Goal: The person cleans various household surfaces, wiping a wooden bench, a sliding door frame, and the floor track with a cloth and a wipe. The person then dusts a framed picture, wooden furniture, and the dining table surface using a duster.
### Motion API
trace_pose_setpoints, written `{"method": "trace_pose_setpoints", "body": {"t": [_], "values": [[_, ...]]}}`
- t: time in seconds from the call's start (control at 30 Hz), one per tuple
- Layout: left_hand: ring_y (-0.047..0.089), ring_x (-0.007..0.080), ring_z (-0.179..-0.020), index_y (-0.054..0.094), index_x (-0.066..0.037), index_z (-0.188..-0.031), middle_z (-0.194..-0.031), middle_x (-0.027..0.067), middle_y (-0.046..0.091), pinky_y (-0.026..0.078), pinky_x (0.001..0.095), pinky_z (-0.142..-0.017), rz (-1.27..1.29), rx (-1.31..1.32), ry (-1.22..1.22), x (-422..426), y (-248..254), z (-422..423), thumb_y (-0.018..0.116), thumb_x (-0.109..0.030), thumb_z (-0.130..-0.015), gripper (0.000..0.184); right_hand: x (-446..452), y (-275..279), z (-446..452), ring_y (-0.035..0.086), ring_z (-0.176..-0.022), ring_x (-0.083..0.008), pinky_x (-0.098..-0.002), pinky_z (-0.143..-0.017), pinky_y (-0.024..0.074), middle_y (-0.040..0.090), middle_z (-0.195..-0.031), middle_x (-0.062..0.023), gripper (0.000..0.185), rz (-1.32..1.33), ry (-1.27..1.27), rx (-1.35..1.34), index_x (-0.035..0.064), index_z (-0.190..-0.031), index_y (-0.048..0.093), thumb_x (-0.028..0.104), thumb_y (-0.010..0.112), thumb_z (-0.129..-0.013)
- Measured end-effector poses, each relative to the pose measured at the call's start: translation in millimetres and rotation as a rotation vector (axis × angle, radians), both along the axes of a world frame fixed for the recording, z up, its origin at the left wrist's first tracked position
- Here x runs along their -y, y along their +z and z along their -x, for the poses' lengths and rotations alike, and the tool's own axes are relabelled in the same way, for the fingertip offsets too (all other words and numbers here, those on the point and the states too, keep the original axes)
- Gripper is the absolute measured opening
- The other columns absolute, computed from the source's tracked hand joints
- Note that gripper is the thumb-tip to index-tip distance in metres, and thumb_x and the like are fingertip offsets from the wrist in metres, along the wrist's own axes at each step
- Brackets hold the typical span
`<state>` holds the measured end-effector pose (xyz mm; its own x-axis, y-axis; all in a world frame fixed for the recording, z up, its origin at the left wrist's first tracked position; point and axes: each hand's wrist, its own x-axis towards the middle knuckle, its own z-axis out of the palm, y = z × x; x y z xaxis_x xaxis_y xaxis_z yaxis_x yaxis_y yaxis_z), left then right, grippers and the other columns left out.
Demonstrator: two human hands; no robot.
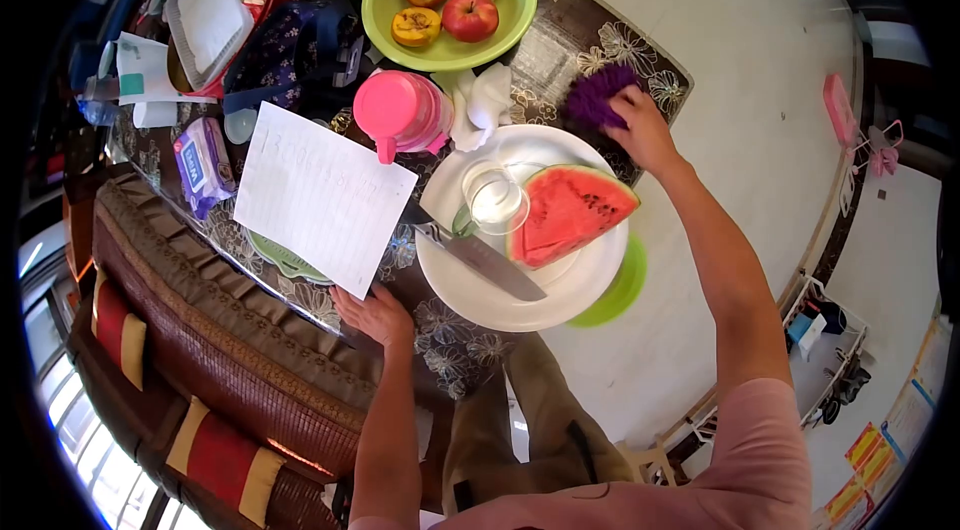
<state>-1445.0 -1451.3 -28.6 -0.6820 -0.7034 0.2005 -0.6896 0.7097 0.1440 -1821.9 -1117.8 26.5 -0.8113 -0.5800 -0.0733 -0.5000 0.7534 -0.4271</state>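
Note:
My right hand (643, 130) is closed on a purple shaggy cloth (602, 95), pressed against the flower-patterned tablecloth near the table's far right corner. My left hand (376, 316) lies with fingers stretched out at the table's near edge, by the lower corner of a handwritten sheet of paper (325, 195); its fingertips are partly hidden there. Between my arms stands a large white plate (455, 295) holding a cut watermelon wedge (570, 215), a clear glass cup (497, 202) and a knife (495, 267).
A green bowl of fruit (372, 15), a pink-lidded jar (390, 108) and white tissue (485, 105) stand behind the plate. A wipes packet (203, 165) and a white basket (210, 10) are at left. A green dish (275, 255) shows under the paper; a bright green round (622, 285) juts beyond the plate.

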Motion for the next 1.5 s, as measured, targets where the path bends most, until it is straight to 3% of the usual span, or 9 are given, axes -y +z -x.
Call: {"method": "trace_pose_setpoints", "body": {"t": [0.13,0.27,0.43,0.53,0.6,0.67,0.7,0.93,1.5], "values": [[0.035,0.0421,-0.133,0.035,0.005,-0.141,-0.141,0.0270,0.037,0.027,0.0515,-0.111,-0.307,-0.156,-0.027,-14.9,52.2,5.5,0.052,-0.019,-0.098,0.052,-27.8,-9.8,-6.4,0.056,-0.097,-0.0349,-0.0408,-0.085,0.0487,0.056,-0.103,-0.0139,0.035,0.075,-0.264,-0.009,0.0041,-0.107,0.064,0.015,0.078,-0.077],[0.055,0.0244,-0.108,0.040,0.004,-0.137,-0.125,0.0155,0.052,0.046,0.0349,-0.093,-1.151,-0.454,0.249,-77.3,81.1,-7.5,0.048,-0.016,-0.101,0.043,14.7,-16.1,25.0,0.058,-0.093,-0.0376,-0.0435,-0.082,0.0482,0.056,-0.103,-0.0172,0.035,-0.002,-0.503,-0.155,0.0030,-0.106,0.063,0.021,0.076,-0.079],[0.067,0.0194,-0.087,0.049,-0.002,-0.124,-0.108,0.0093,0.064,0.058,0.0321,-0.068,-1.778,-0.505,0.593,-130.4,81.3,6.6,0.048,-0.018,-0.101,0.027,-5.0,-5.2,42.4,0.057,-0.092,-0.0379,-0.0425,-0.082,0.0477,0.053,-0.100,-0.0189,0.033,0.031,-0.221,0.036,0.0013,-0.108,0.062,0.020,0.073,-0.082],[0.069,0.0203,-0.087,0.049,-0.002,-0.119,-0.108,0.0095,0.064,0.060,0.0329,-0.063,-1.719,-0.570,0.572,-147.3,77.3,13.7,0.047,-0.016,-0.101,0.023,-49.8,-1.2,15.5,0.061,-0.087,-0.0275,-0.0361,-0.079,0.0505,0.060,-0.098,-0.0129,0.033,0.185,-0.301,0.190,0.0012,-0.112,0.062,0.015,0.072,-0.085],[0.069,0.0203,-0.088,0.048,-0.002,-0.120,-0.108,0.0103,0.064,0.061,0.0325,-0.065,-1.738,-0.566,0.591,-148.4,86.8,22.1,0.048,-0.012,-0.100,0.022,-64.5,9.6,-19.9,0.062,-0.084,-0.0148,-0.0293,-0.077,0.0524,0.067,-0.097,-0.0051,0.031,0.562,-0.548,0.729,0.0016,-0.116,0.063,0.012,0.070,-0.088],[0.069,0.0210,-0.087,0.048,-0.002,-0.119,-0.108,0.0105,0.064,0.061,0.0319,-0.066,-1.794,-0.487,0.577,-155.9,89.8,28.9,0.049,-0.006,-0.098,0.021,-71.6,27.4,-57.9,0.062,-0.085,-0.0085,-0.0261,-0.076,0.0536,0.069,-0.099,-0.0015,0.029,0.566,-0.651,0.910,0.0016,-0.118,0.063,0.010,0.068,-0.090],[0.066,0.0222,-0.093,0.044,0.001,-0.126,-0.113,0.0116,0.061,0.061,0.0312,-0.068,-1.842,-0.450,0.580,-162.3,89.2,31.0,0.052,-0.003,-0.095,0.033,-76.2,26.8,-76.6,0.062,-0.085,-0.0087,-0.0262,-0.077,0.0534,0.068,-0.099,-0.0016,0.028,0.601,-0.703,0.932,0.0013,-0.118,0.063,0.009,0.067,-0.091],[0.068,0.0210,-0.092,0.046,-0.001,-0.123,-0.110,0.0097,0.063,0.061,0.0317,-0.070,-1.851,-0.614,0.502,-199.8,81.8,64.6,0.051,0.001,-0.095,0.029,-107.2,10.3,-131.5,0.063,-0.086,-0.0102,-0.0272,-0.080,0.0539,0.067,-0.101,-0.0028,0.026,0.909,-1.002,0.954,0.0001,-0.118,0.062,0.006,0.064,-0.093],[0.067,0.0240,-0.093,0.040,0.002,-0.126,-0.118,0.0156,0.060,0.059,0.0327,-0.073,-1.920,-0.637,0.360,-228.7,70.6,182.7,0.052,-0.004,-0.096,0.033,-136.3,10.5,-105.9,0.067,-0.095,-0.0187,-0.0360,-0.086,0.0559,0.066,-0.112,-0.0083,0.028,1.120,-1.169,0.805,0.0025,-0.123,0.057,0.012,0.057,-0.098]]}}
